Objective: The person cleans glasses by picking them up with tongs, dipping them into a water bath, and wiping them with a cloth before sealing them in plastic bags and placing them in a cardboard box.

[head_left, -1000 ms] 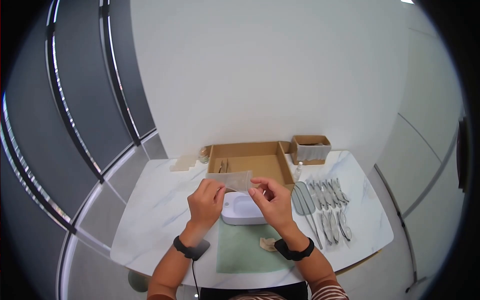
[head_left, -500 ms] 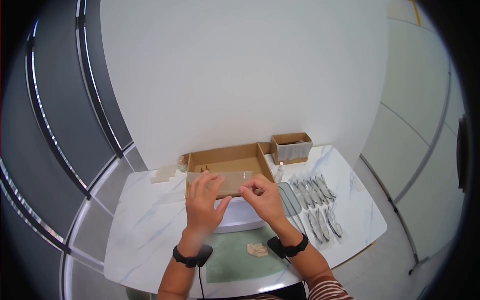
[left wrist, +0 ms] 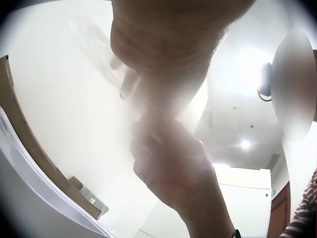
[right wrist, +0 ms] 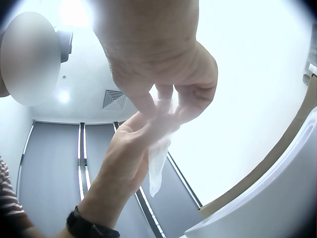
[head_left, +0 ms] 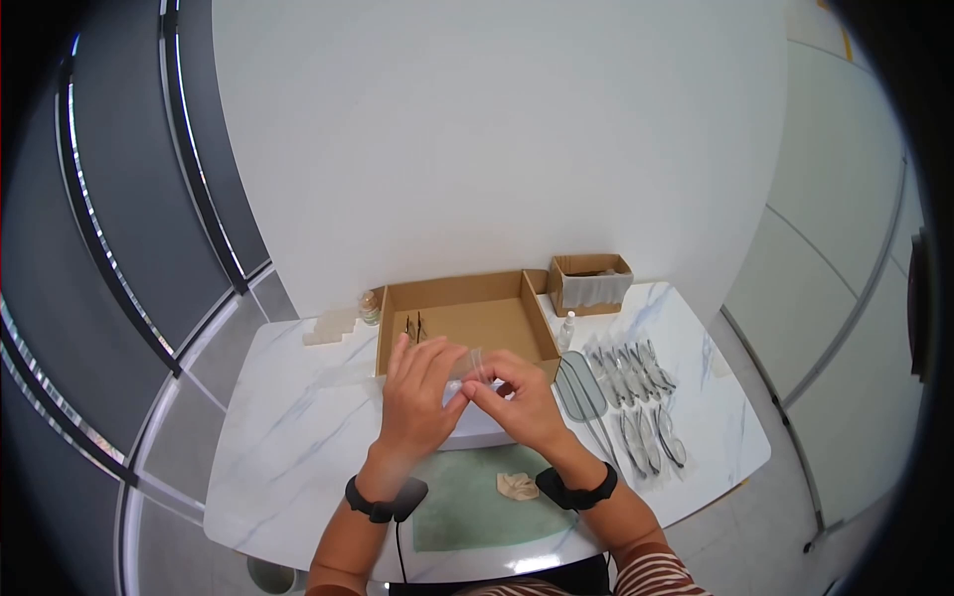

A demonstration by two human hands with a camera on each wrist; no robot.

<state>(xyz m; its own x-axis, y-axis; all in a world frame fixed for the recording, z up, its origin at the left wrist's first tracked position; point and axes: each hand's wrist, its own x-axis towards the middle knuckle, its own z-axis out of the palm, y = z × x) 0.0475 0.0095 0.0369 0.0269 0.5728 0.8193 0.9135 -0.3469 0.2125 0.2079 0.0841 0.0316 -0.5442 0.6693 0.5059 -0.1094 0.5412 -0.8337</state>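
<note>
In the head view both hands meet above the white basin (head_left: 477, 433). A clear plastic bag (head_left: 475, 364) is between them, its narrow end upright near the fingertips. My right hand (head_left: 519, 399) pinches the bag's edge with thumb and curled fingers. The left hand (head_left: 417, 402) has its fingers stretched forward and its thumb tip against the right thumb, with the bag between thumb and fingers. In the right wrist view the bag (right wrist: 157, 171) runs down past the left hand. The left wrist view shows the bag (left wrist: 91, 44) sticking out beyond blurred fingers.
Behind the basin stands a cardboard tray (head_left: 452, 282) with glasses (head_left: 413, 328) inside. To the right lie several bagged glasses (head_left: 628, 372), a mesh rack (head_left: 581, 385), a small bottle (head_left: 567, 328) and a cardboard box (head_left: 591, 304). A beige cloth (head_left: 517, 486) rests on a green mat (head_left: 467, 521).
The left hand first let go of the bag's left part and opened, then moved right to the right hand's fingertips. The bag, earlier spread flat, now appears narrow between both hands.
</note>
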